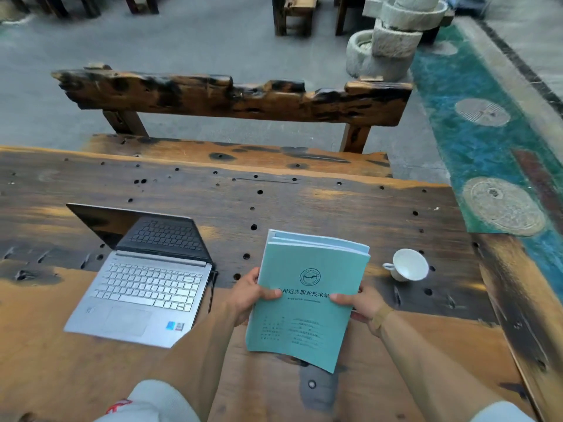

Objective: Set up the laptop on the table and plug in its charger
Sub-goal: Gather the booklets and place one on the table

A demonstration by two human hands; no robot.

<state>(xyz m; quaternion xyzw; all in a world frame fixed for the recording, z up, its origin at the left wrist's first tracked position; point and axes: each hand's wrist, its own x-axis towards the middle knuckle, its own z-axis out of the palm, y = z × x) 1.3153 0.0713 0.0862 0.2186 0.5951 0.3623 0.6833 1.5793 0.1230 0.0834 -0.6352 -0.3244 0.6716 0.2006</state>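
A silver laptop [140,287] lies open on the wooden table [304,202] at my left, its dark screen tilted far back. A thin black cable [212,289] runs along the laptop's right edge. No charger brick shows. I hold a teal booklet [307,300] above the table in front of me. My left hand [248,295] grips its left edge and my right hand [361,303] grips its right edge, thumbs on the cover.
A white teacup [408,264] lies tipped on its side to the right of the booklet. A rough wooden bench [231,99] stands across the table. Stone troughs [393,35] are stacked beyond it, and a teal floor strip [487,141] runs along the right.
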